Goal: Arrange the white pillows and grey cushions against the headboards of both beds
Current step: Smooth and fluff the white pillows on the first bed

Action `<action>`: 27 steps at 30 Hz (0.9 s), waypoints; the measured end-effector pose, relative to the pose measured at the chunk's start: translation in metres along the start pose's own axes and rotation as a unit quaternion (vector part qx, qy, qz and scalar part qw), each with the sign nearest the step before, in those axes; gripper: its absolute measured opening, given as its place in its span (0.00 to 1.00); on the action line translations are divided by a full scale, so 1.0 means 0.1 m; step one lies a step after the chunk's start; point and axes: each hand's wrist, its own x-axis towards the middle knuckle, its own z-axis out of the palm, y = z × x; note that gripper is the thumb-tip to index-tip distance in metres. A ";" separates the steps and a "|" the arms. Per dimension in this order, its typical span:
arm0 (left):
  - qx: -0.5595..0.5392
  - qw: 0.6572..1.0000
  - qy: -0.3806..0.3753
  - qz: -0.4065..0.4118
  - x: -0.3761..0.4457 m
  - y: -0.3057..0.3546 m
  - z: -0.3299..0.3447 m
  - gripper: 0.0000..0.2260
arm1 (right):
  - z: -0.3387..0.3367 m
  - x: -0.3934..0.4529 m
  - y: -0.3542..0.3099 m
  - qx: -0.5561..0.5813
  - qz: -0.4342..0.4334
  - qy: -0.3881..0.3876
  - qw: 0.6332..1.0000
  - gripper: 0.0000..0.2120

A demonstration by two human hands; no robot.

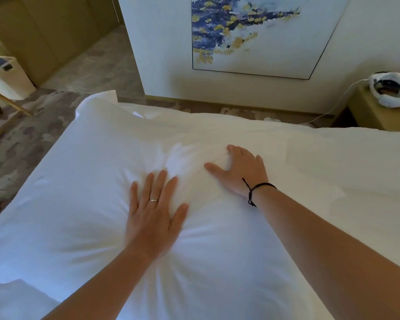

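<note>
A large white pillow [83,181] fills the middle of the view, lying on the white bed [333,162]. My left hand [153,209] presses flat into the pillow with straight, spread fingers, denting the fabric. My right hand [243,169] lies further up on the same pillow, fingertips sunk into the soft cover and thumb stretched out to the left. No grey cushion and no headboard are in view.
A wall with a blue and yellow painting [252,33] rises beyond the bed. A bedside table [374,112] at the right carries a white device [390,88] with a cable. Patterned carpet [21,146] and a white bin [9,77] lie to the left.
</note>
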 end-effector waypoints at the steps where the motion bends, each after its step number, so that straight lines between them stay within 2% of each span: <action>1: -0.005 1.000 -0.008 -0.003 -0.03 -0.02 0.02 0.29 | 0.00 0.06 0.00 -0.004 0.009 -0.017 1.000 0.49; 4: -0.006 1.000 -0.017 -0.002 -0.05 -0.05 0.06 0.29 | 0.05 0.12 -0.03 -0.008 0.017 -0.062 0.998 0.51; 6: -0.003 1.000 -0.017 0.004 -0.07 -0.06 0.09 0.29 | 0.10 0.08 -0.04 -0.010 0.031 -0.076 0.997 0.49; 9: 0.005 1.000 -0.019 0.012 -0.17 -0.08 0.12 0.29 | 0.16 0.01 -0.06 -0.026 0.030 -0.077 0.996 0.34; 12: 0.011 0.999 -0.031 0.015 -0.28 -0.10 0.12 0.29 | 0.19 -0.07 -0.08 0.008 0.024 -0.074 0.997 0.19; 15: 0.005 0.999 -0.048 0.016 -0.41 -0.11 0.08 0.29 | 0.22 -0.20 -0.12 0.012 0.009 -0.057 0.998 0.11; 20: -0.057 0.997 -0.044 0.014 -0.59 -0.08 -0.32 0.28 | 0.14 -0.77 -0.27 0.067 -0.014 -0.022 0.997 0.11; 23: -0.114 0.992 0.035 0.040 -0.50 -0.12 -0.78 0.24 | -0.05 -1.22 -0.39 0.116 -0.038 0.017 0.992 0.13; 26: -0.094 0.983 0.125 0.095 -0.12 -0.18 -1.33 0.20 | -0.30 -1.68 -0.54 0.116 -0.059 0.041 0.991 0.13; 27: -0.074 0.982 0.121 0.126 0.05 -0.19 -1.51 0.19 | -0.38 -1.85 -0.60 0.108 -0.071 0.046 0.991 0.12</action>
